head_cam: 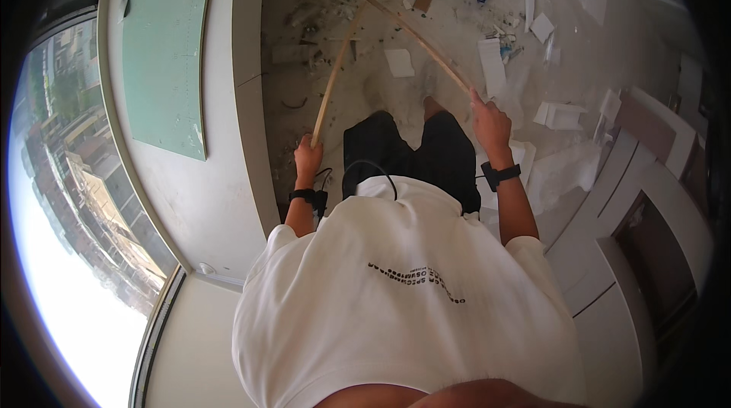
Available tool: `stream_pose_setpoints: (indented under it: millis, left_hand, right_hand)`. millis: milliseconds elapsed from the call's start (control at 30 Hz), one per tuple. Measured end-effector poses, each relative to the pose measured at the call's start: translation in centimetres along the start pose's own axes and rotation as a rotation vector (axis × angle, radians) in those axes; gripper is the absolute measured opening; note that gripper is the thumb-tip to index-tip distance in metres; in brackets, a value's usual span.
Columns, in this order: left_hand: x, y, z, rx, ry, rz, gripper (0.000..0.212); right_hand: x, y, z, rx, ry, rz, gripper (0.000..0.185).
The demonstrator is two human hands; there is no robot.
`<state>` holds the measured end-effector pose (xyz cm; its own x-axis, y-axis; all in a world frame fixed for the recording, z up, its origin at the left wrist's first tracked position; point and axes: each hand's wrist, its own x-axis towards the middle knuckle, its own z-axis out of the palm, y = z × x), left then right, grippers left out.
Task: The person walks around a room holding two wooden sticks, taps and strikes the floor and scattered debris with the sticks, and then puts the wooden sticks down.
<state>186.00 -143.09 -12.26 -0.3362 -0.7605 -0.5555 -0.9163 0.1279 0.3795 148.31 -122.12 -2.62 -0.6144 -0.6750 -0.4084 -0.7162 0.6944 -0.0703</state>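
Note:
My left hand [308, 152] is closed around the near end of a thin wooden strip [333, 77] that slants up and away over the floor. The near end of a second, darker wooden strip [420, 38] is in my right hand [491, 122], with a finger laid along it. The far parts of the two strips come close together at the top; whether they touch I cannot tell. Both wrists wear black bands. Beneath the strips lies a dusty floor [377, 80] scattered with debris.
On the left, a green board [165, 60] lies on a white ledge [223, 191] beside a window. White broken pieces [400, 63], a brown scrap [424, 1] and clear plastic sheeting [562, 174] are on the floor. Pale panels [605, 271] stand or lie at the right.

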Motion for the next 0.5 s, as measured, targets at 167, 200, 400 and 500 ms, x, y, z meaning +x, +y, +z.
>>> stream_pose_setpoints:
  millis: [167,200,400,500]
  left_hand:
    - [-4.5,-3.4,0.3,0.001,0.005,-0.097,0.034]
    - [-5.4,-4.1,0.6,0.003,0.021,-0.13,0.034]
    - [-7.2,-6.1,1.1,-0.04,-0.052,-0.372,0.037]
    - [-6.6,-7.0,1.2,-0.011,-0.069,-0.346,0.04]
  right_hand:
    - [0.3,-2.8,3.9,0.044,-0.018,-0.077,0.032]
    - [0.6,-2.8,4.8,0.053,-0.007,-0.078,0.032]
    - [-0.9,2.1,7.8,0.031,-0.074,0.19,0.032]
    - [-4.6,6.1,7.2,0.022,-0.113,0.421,0.032]
